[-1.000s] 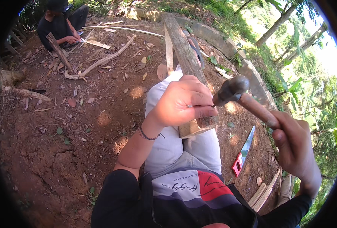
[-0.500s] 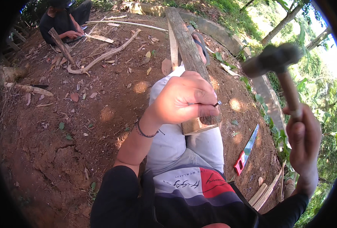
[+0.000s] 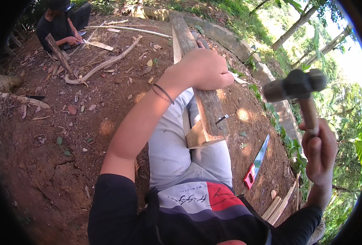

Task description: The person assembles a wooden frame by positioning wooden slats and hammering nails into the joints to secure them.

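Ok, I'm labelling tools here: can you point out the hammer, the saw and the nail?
hammer (image 3: 295, 85): head view, on its dark metal head.
saw (image 3: 261, 152): head view, on the middle of its blade.
nail (image 3: 221, 119): head view, on its shaft, sticking from the plank.

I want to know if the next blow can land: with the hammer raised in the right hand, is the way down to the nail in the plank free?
Probably yes. The right hand holds the hammer high, the nail stands bare on the plank, and the left hand grips farther up.
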Demonstrator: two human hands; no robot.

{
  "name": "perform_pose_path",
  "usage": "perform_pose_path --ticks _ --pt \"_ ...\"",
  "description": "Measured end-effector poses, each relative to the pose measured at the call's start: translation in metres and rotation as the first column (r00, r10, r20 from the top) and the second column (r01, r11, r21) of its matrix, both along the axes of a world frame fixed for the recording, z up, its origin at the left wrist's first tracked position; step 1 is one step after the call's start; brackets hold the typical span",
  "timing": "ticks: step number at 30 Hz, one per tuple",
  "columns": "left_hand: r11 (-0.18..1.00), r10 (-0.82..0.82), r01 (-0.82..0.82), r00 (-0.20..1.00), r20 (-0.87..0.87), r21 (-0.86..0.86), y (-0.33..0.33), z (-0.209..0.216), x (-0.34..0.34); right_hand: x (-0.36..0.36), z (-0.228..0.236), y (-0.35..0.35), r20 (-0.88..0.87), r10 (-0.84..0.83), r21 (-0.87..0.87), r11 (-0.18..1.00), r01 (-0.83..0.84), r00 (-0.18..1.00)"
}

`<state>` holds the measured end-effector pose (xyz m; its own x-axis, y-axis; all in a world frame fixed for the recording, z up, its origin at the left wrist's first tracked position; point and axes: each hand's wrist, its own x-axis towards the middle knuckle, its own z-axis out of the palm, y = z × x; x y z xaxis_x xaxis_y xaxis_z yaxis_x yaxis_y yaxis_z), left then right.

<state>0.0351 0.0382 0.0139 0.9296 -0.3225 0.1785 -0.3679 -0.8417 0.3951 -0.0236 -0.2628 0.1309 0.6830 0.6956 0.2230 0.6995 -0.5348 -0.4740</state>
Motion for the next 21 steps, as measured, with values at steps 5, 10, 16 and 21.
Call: perform_pose_path --ticks 5,10,16,21 --pt "0.999 0.03 -0.027 0.997 0.065 -0.045 0.003 -0.007 -0.004 0.001 -0.015 0.012 -0.011 0.032 0.099 0.995 -0.031 0.999" --pt "0.998 0.029 -0.026 0.998 0.061 -0.055 0.005 -0.001 -0.004 0.009 -0.011 0.006 0.0 0.069 0.228 0.971 -0.067 0.998" --pt "0.999 0.05 -0.048 0.995 -0.081 0.015 0.004 0.009 -0.01 0.007 -0.024 0.024 0.099 0.187 -0.051 0.982 -0.183 0.977" --pt "0.994 0.069 -0.059 0.991 0.115 -0.09 0.008 -0.014 -0.005 0.006 -0.018 0.027 0.127 0.167 0.077 0.981 -0.177 0.978"
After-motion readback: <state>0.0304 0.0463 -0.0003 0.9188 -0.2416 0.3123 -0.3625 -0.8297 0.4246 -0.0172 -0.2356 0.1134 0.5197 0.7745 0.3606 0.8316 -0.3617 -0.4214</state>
